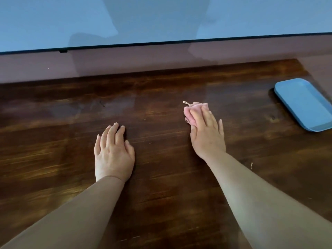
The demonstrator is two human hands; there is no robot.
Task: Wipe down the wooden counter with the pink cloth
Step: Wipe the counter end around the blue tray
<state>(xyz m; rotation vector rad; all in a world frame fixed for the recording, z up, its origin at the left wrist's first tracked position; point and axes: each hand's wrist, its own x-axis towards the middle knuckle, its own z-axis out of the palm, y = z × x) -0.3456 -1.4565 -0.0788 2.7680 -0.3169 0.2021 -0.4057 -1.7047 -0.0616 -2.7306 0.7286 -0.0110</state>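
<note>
The pink cloth (193, 112) is bunched up small on the wooden tabletop (161, 177), a bit right of the middle. The right hand (206, 135) lies flat on top of it. Its fingers (197, 116) are straight and press the cloth down onto the wood; they are not curled round it. A thin loop of string pokes out from the far corner of the cloth.

The left hand (113, 151) rests on the tabletop too, well apart from the cloth. Its fingers are a little bent and loose, and they hold nothing.

A blue tray (303, 105) sits near the right edge of the tabletop, off to the right of the cloth and not touching it. There is bare wood between the cloth and the tray.

The far edge of the tabletop meets a purple wall (125, 63). There is a wide strip of bare wood between the cloth and that wall. There is lots of bare wood to the left as well, past the left hand.
</note>
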